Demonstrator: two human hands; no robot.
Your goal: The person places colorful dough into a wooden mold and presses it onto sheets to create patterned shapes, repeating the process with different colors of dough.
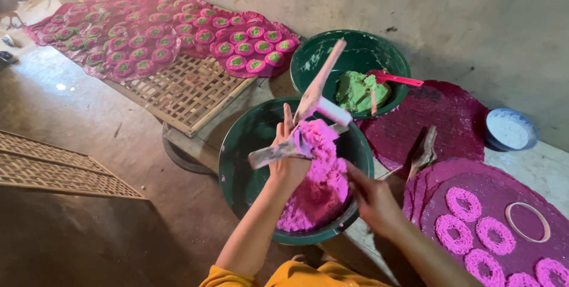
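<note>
— Where are the hands, and what have they got?

— The left hand (pixel 288 162) is raised over the green basin (pixel 237 162) of pink dough (pixel 320 186), fingers closed round a wooden press (pixel 314 115) — two hinged sticks smeared with pink. One stick runs up and to the right, the other lies nearly level, pointing left. The right hand (pixel 370 198) sits lower, at the basin's right rim, fingers loosely curled; I cannot tell whether it holds a bit of dough or nothing.

— So which way does the dough lie from them?

— Directly beneath and a little right of the left hand, heaped against the basin's near-right wall. The right hand is the nearer one — it is just beside the heap, perhaps touching it.

— And around that?

— Behind, a second green basin (pixel 349 50) with green dough (pixel 358 90) and a red scoop (pixel 394 78). To the right, pink rings (pixel 465 203) on a purple sheet (pixel 504 192), a bare hoop (pixel 527 222), a small blue bowl of white powder (pixel 511 128). Far left, a bamboo rack (pixel 184 88) carrying finished pink-and-green rounds (pixel 237 47).

— Anything hard to make out?

— The press's hinge is hidden behind the dough stuck to it, and the left palm faces away. The sheet of rings is cut off at the frame's edge.
</note>
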